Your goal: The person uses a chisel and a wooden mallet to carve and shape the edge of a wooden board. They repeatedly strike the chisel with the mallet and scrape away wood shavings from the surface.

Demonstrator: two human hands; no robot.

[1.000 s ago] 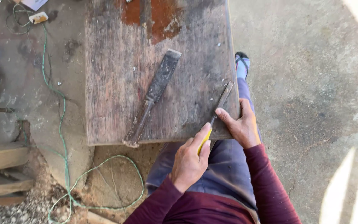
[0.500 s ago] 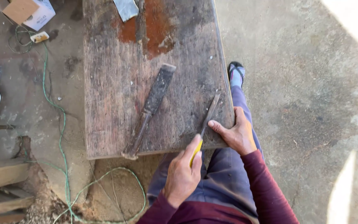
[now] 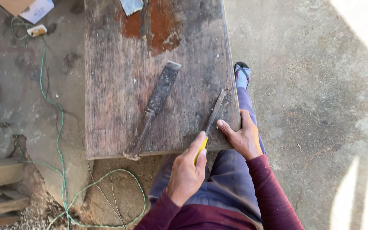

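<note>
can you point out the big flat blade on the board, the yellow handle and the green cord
big flat blade (image 3: pixel 163 84), head view, on the middle of its dark metal face
yellow handle (image 3: pixel 200 148), head view, on the strip showing between the left hand's fingers
green cord (image 3: pixel 58 136), head view, on its run along the ground
</note>
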